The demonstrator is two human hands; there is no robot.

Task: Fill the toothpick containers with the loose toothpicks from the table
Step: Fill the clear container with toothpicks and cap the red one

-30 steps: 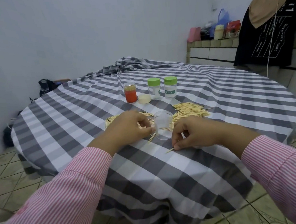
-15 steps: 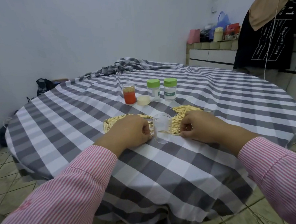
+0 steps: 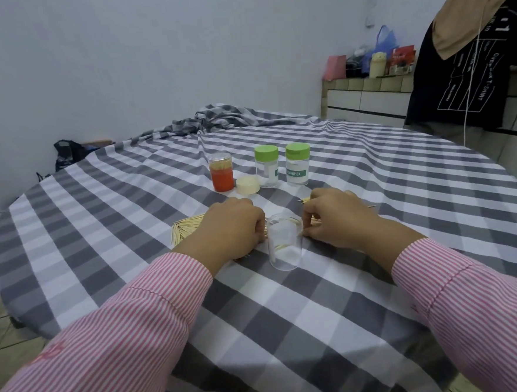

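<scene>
A clear plastic container [image 3: 283, 244] stands open and upright on the table between the two hands, a few pale toothpicks lying inside it; its walls are so transparent that the checked cloth shows through and its rim is hard to trace. The loose toothpicks [image 3: 186, 228] lie in a flat, thin wooden spread just behind it, but both hands cover most of the pile, so only a fan at the left and a few tips at the right show.

The left hand [image 3: 233, 229] rests knuckles-up with its fingers curled under, right beside the container; whether it pinches any toothpicks cannot be told. The right hand [image 3: 336, 218] is likewise curled over the pile, fingertips close to the container's rim, and what it grips is hidden. Both sleeves are pink-and-white striped cloth.

Farther back stand an orange container [image 3: 220, 172] packed with toothpicks, a round cream lid [image 3: 247, 185] lying flat, and two clear containers with green caps [image 3: 267, 166] [image 3: 298, 164], the right one labelled "TOOTHPICK". The tablecloth [image 3: 130, 220] is soft grey-and-white gingham, rumpled at the far edge of the round table. A person in a dark printed shirt [image 3: 468, 68] is cut off at the upper right.
</scene>
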